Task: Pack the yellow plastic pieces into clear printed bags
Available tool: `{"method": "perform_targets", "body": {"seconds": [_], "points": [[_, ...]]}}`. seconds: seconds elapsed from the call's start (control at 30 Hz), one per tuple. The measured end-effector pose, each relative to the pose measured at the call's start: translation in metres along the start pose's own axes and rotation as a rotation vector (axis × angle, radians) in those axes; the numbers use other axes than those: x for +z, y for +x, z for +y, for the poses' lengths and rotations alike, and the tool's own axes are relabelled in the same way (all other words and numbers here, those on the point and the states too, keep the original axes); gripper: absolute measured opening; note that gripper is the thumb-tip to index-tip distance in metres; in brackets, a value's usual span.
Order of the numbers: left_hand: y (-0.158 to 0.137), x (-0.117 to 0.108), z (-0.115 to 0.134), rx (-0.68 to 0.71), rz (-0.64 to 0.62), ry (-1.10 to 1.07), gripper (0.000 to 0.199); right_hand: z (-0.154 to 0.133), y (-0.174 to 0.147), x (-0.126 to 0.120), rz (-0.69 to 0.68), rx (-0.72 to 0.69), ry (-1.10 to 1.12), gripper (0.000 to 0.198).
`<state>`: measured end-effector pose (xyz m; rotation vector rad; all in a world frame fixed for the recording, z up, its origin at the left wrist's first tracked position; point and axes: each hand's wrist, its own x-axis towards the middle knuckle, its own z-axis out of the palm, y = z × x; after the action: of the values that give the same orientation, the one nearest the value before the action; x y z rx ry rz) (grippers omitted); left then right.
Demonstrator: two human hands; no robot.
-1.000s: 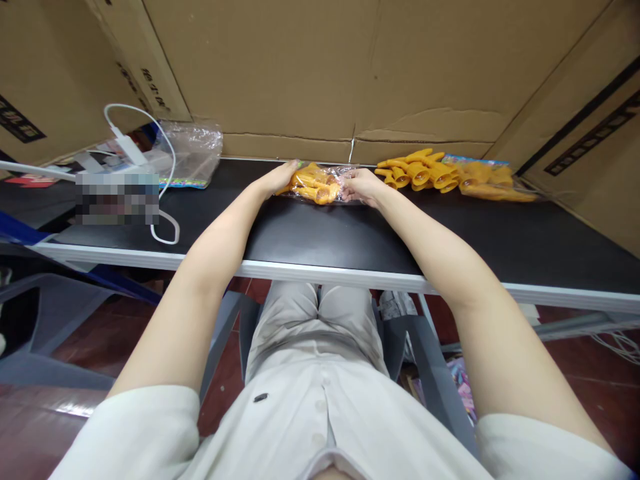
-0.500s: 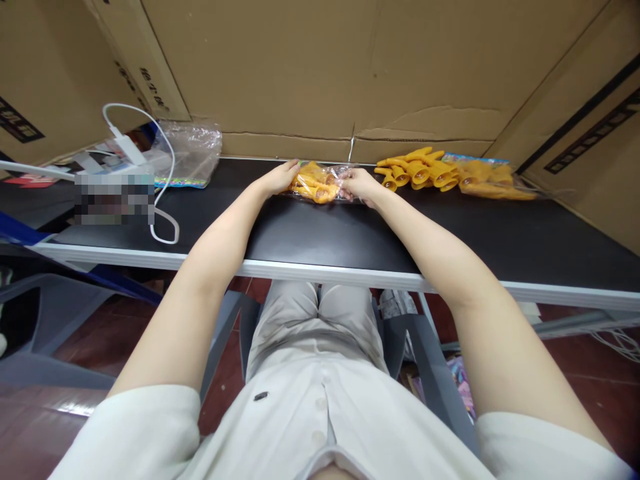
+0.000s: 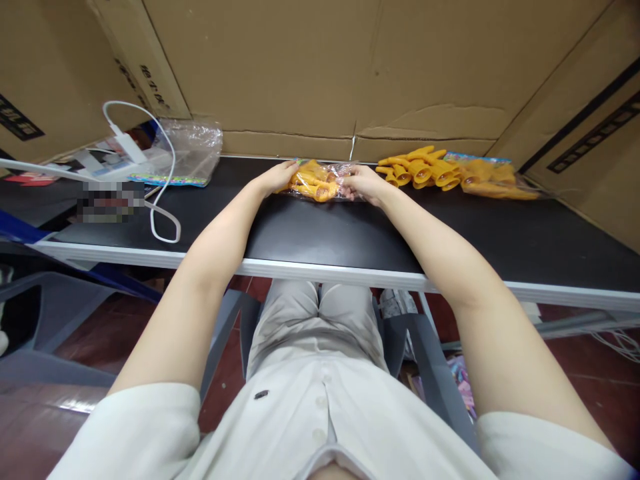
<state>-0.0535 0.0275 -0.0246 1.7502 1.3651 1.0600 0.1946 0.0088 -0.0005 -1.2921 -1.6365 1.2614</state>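
Note:
A clear plastic bag (image 3: pixel 353 168) with several yellow-orange hollow, pointed pieces (image 3: pixel 315 181) inside lies on the black tabletop in front of me. The pieces have flared open ends, and I cannot tell exactly what they are. My left hand (image 3: pixel 280 177) is closed on the bag's left end, its fingertips partly hidden behind it. At the right end, my right hand (image 3: pixel 364 185) pinches the plastic with thumb and fingers. Just right of that hand lies a loose pile of the same yellow-orange pieces (image 3: pixel 420 168).
Beyond the pile lies another filled bag (image 3: pixel 493 179) with a blue strip. An unfilled clear bag (image 3: pixel 195 150) and a white cable (image 3: pixel 173 217) are on the left. Cardboard (image 3: pixel 290 73) walls in the table's back and sides; a metal edge (image 3: pixel 330 270) runs along its front.
Almost nothing differs. My right hand has shifted very slightly to the right at the bag's end; my left hand keeps its place.

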Motion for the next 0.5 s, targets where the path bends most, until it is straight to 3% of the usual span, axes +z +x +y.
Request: {"method": "perform_targets", "body": {"seconds": [0.2, 0.5], "points": [[-0.011, 0.002, 0.016, -0.098, -0.017, -0.037, 0.049, 0.0, 0.001, 0.0, -0.029, 0.037, 0.152, 0.023], [-0.011, 0.006, 0.021, -0.121, -0.006, -0.11, 0.044, -0.003, -0.001, -0.002, -0.086, 0.142, 0.136, 0.027]]}}
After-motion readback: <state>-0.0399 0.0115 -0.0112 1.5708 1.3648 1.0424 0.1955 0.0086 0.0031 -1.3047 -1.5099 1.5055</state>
